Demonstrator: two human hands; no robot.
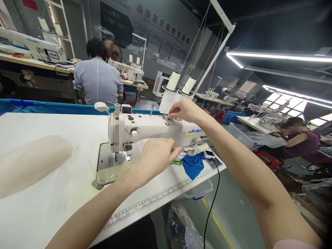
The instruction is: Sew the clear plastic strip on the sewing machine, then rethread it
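Note:
A white Juki sewing machine (145, 129) stands on a white table (46, 193). My right hand (183, 110) rests on top of the machine's arm, fingers pinched at a small round knob (169, 120). My left hand (155, 155) lies below the arm in front of the machine, fingers curled and pointing right toward a small green tool (177, 162); what it holds, if anything, is hidden. A blue cloth scrap (193, 165) lies just right of it.
Two thread cones (173, 81) stand behind the machine. A pale fabric piece (31, 162) lies at the table's left. A ruler strip (155, 200) runs along the front edge; a black cable (212, 204) hangs off it. A person in a striped shirt (97, 81) sits ahead, another person (298, 138) at right.

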